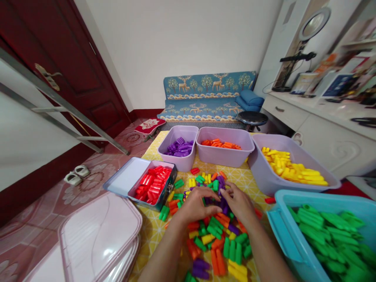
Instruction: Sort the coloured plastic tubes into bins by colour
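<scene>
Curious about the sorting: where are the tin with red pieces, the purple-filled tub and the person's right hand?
tin [168,194], head view, dark side wall
tub [178,163], head view, front wall
right hand [239,201], head view, back of hand

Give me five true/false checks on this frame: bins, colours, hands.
1. The red pieces sit in the open tin. True.
2. The middle lilac bin holds green pieces. False: it holds orange pieces.
3. The left hand and right hand are both down on the mixed pile. True.
4. The sorted green pieces lie in a lilac bin. False: they lie in the blue bin at the right.
5. The yellow pieces lie in the right-hand lilac bin. True.
</scene>
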A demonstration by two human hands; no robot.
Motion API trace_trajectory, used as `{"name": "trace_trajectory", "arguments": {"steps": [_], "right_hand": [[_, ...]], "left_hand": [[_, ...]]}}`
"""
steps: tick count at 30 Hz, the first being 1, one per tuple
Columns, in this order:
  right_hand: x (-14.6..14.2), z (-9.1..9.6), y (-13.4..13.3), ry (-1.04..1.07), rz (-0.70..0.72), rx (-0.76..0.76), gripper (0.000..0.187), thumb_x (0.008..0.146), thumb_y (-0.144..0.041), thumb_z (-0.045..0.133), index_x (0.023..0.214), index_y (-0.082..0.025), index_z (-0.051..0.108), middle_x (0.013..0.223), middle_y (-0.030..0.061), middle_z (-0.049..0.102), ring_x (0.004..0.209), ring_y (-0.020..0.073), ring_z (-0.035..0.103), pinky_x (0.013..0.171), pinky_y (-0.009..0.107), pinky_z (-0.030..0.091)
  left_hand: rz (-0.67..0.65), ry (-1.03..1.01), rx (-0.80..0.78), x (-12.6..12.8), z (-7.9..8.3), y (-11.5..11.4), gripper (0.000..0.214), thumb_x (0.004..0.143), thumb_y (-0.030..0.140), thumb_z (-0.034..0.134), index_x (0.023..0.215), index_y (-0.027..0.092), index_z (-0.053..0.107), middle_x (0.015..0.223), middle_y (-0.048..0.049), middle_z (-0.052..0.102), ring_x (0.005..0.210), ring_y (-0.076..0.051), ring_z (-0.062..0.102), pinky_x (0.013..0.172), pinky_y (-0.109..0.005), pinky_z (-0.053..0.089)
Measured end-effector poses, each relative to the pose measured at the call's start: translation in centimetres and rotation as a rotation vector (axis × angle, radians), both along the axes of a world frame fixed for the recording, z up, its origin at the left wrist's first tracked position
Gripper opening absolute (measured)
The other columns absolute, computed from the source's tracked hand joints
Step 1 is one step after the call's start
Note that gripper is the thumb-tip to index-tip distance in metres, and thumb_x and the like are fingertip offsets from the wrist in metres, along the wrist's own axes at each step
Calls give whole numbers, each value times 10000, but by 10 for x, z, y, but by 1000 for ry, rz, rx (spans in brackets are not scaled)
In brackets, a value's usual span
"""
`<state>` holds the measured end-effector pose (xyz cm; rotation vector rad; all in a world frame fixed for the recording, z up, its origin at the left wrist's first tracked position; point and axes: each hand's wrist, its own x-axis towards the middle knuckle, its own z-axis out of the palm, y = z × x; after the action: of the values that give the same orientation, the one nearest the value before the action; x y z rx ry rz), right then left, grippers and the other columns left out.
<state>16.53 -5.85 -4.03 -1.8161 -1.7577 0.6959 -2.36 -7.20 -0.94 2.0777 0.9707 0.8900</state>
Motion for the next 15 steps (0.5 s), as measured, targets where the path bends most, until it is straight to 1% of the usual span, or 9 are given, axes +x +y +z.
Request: {"name": "trace_trajectory", "arguments": {"steps": [2,3,5,7,9,11,13,15], "right_hand": [[0,0,0,5,8,12,440,860,-465,461,1179,-184,573,941,71,702,850,219,663,729,314,479],[0,-1,0,9,13,19,430,858,-467,464,1154,-181,588,937,74,704,845,218,666,726,313,482],[2,-3,1,15,20,33,424,847,-478,479,1123,-182,605,924,74,706,829,217,671,716,312,487],[3,-7,2,25,19,45,422,839,-481,493,1120,-189,609,930,71,706,819,212,673,715,313,492],[5,-12,3,44,28,53,416,838,-467,499,1125,-185,607,935,70,703,818,209,672,725,317,495],[5,-14,4,59,36,56,408,837,-441,503,1126,-172,604,918,71,701,806,207,670,728,322,499],[4,-15,3,70,34,63,387,829,-418,516,1115,-173,608,893,68,699,785,204,667,721,325,503],[2,-14,2,97,31,72,362,819,-396,531,1100,-183,614,881,62,696,763,197,663,717,325,508]], "left_hand": [[-106,146,-5,5,5,-8,372,685,443,742,972,210,704,914,-56,710,863,-210,644,795,-292,466],[-129,224,6,8,7,-12,441,645,461,761,1006,216,694,946,-67,704,883,-235,641,803,-312,467],[-118,359,23,17,9,-19,575,569,452,799,1076,219,659,1021,-100,681,929,-296,627,825,-372,466],[-61,458,25,27,9,-26,628,550,354,803,1132,211,619,1062,-135,658,937,-337,615,821,-419,469],[4,518,24,36,6,-30,581,570,212,741,1135,203,606,1045,-147,657,903,-336,616,784,-417,478],[60,515,26,41,1,-30,520,582,126,660,1094,209,620,1005,-134,670,865,-310,623,747,-383,484],[116,449,8,41,-6,-26,432,613,104,598,1024,229,649,947,-101,691,823,-276,633,712,-346,481],[192,338,-33,37,-13,-18,355,662,91,532,951,240,674,868,-67,705,770,-239,640,679,-316,475]]}}
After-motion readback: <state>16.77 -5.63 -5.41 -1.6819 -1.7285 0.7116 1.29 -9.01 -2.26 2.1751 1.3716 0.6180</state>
